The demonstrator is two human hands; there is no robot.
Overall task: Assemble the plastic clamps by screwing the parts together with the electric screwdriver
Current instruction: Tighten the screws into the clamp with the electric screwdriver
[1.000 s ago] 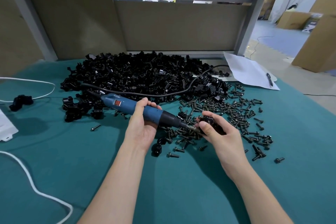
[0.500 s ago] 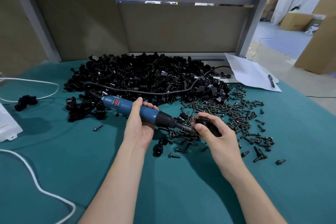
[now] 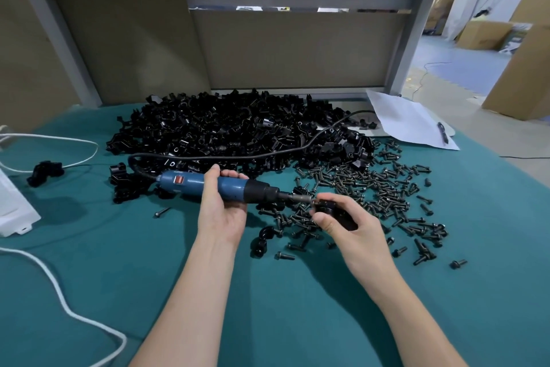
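Head view: left hand (image 3: 221, 212) underneath, grip round screwdriver (image 3: 256, 191) (level); right hand (image 3: 357, 235), grip pinching clamp (image 3: 330, 209).

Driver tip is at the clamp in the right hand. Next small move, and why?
Probably push the screwdriver squarely in and run it. The left hand grips it, and its tip meets the clamp pinched by the right hand. Whether the tip is properly seated is too small to tell.

Blue-and-black screwdriver (image 3: 214, 188), black clamp parts (image 3: 238, 131), teal tablecloth (image 3: 119, 262), white cord (image 3: 59, 301)
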